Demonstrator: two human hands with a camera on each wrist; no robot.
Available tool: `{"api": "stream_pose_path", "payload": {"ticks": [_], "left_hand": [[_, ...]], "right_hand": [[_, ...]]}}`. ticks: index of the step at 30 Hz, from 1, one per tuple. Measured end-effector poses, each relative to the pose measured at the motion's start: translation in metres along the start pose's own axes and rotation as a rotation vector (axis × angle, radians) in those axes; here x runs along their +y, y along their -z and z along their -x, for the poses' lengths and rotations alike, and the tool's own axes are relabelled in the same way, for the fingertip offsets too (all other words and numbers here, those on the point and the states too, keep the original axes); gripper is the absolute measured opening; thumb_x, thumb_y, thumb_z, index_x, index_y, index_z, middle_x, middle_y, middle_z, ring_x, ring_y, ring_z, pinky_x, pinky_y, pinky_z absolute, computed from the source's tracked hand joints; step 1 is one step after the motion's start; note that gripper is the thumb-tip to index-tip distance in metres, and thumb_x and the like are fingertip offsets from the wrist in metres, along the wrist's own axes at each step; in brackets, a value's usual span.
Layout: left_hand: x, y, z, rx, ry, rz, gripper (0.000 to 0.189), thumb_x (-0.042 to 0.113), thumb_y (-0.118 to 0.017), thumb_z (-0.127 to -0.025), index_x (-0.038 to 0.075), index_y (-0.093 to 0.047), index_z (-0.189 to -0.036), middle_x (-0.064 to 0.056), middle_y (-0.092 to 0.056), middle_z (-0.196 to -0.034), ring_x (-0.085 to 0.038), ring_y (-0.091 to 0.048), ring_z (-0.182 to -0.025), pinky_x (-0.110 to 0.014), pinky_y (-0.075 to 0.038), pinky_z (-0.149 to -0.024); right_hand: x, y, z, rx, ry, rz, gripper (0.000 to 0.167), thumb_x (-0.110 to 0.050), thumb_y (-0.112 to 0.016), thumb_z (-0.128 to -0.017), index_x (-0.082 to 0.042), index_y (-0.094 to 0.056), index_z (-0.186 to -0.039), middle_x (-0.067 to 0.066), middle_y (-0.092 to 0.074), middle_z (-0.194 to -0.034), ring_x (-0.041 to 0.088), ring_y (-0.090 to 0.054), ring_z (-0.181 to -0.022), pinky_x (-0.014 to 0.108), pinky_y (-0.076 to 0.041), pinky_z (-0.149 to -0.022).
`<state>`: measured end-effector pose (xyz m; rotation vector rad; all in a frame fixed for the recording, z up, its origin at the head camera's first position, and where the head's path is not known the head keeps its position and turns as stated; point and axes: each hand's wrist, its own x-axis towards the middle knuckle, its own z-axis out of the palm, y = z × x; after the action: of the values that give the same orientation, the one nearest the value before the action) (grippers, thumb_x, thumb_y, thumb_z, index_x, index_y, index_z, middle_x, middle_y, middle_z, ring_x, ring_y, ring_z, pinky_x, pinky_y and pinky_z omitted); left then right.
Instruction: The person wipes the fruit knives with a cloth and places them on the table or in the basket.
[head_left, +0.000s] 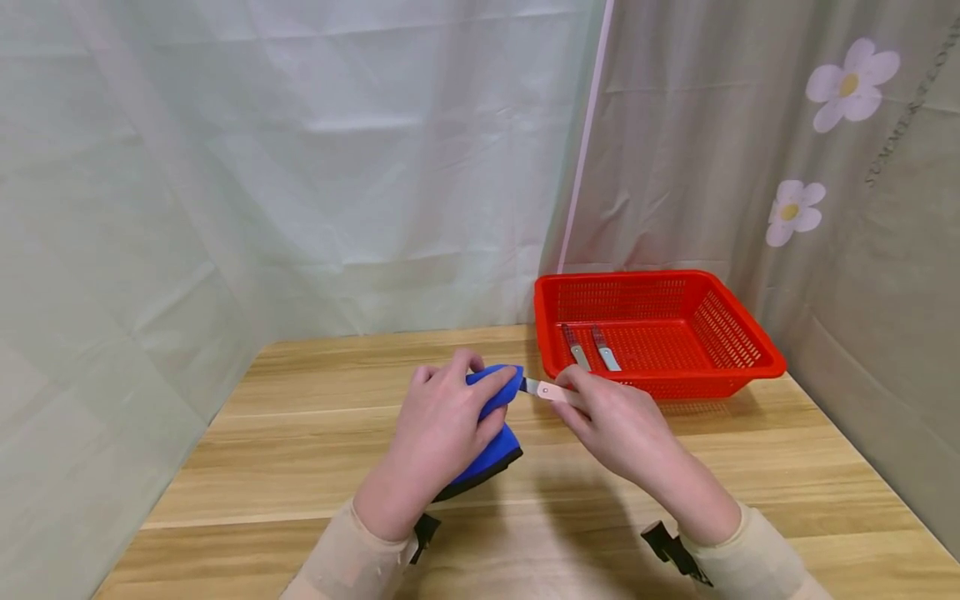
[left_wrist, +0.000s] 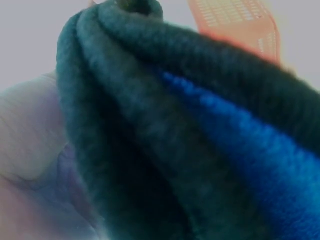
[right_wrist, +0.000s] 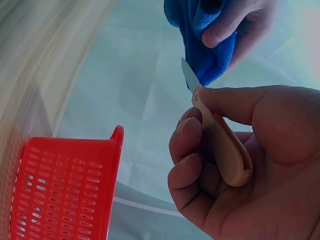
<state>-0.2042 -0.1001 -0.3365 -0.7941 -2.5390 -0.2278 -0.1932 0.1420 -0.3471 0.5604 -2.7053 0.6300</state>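
Note:
My left hand (head_left: 452, 410) grips a folded blue cloth (head_left: 495, 450) with a dark edge, held above the table. In my right hand (head_left: 621, 418) is a folding knife (head_left: 558, 393) with a pale pinkish handle. Its blade (right_wrist: 189, 74) is unfolded and points at the cloth, lying against or right beside its blue fold. The right wrist view shows the fingers curled round the handle (right_wrist: 225, 145), with the thumb near the pivot. Close to the camera, the cloth's dark edging (left_wrist: 145, 115) fills much of the left wrist view.
A red plastic basket (head_left: 660, 385) stands at the table's back right, behind my right hand. Two folding knives, one with a beige handle (head_left: 579, 357) and one with a light handle (head_left: 608, 358), lie in it. Curtains surround the wooden table (head_left: 315, 433).

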Motion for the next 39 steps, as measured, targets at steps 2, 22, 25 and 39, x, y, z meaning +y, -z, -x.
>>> {"api": "stream_pose_path", "payload": {"ticks": [2, 22, 25, 39], "left_hand": [[-0.002, 0.000, 0.000, -0.006, 0.014, -0.003, 0.043, 0.031, -0.085, -0.098, 0.027, -0.079, -0.140, -0.011, -0.069, -0.125, -0.026, -0.070, -0.109, -0.051, -0.053, -0.086], [-0.020, 0.002, -0.001, -0.021, 0.098, -0.010, 0.045, 0.031, -0.084, -0.099, 0.026, -0.077, -0.143, -0.012, -0.067, -0.126, -0.026, -0.067, -0.109, -0.046, -0.047, -0.082], [-0.022, 0.002, -0.001, -0.018, 0.101, -0.004, 0.045, 0.031, -0.085, -0.099, 0.025, -0.077, -0.143, -0.012, -0.067, -0.126, -0.026, -0.066, -0.110, -0.046, -0.046, -0.082], [-0.030, 0.001, -0.002, 0.015, 0.104, -0.005, 0.041, 0.028, -0.081, -0.100, 0.022, -0.078, -0.141, -0.012, -0.066, -0.121, -0.026, -0.068, -0.101, -0.049, -0.045, -0.083]], "right_hand": [[0.000, 0.000, 0.000, 0.000, -0.002, 0.001, 0.020, -0.024, -0.084, -0.101, -0.014, -0.070, -0.111, -0.007, -0.055, -0.074, 0.010, -0.047, -0.059, 0.031, -0.043, -0.053], [0.001, 0.004, -0.001, -0.015, -0.041, -0.009, 0.018, -0.026, -0.081, -0.103, -0.015, -0.073, -0.114, -0.010, -0.051, -0.067, 0.010, -0.046, -0.058, 0.033, -0.042, -0.055], [0.002, 0.004, -0.002, -0.009, -0.040, -0.007, 0.017, -0.026, -0.081, -0.102, -0.015, -0.072, -0.113, -0.010, -0.051, -0.067, 0.010, -0.046, -0.058, 0.033, -0.042, -0.054], [0.012, 0.015, -0.005, 0.029, -0.034, -0.006, 0.018, -0.024, -0.082, -0.102, -0.014, -0.070, -0.108, -0.014, -0.052, -0.067, 0.009, -0.045, -0.057, 0.032, -0.042, -0.051]]}}
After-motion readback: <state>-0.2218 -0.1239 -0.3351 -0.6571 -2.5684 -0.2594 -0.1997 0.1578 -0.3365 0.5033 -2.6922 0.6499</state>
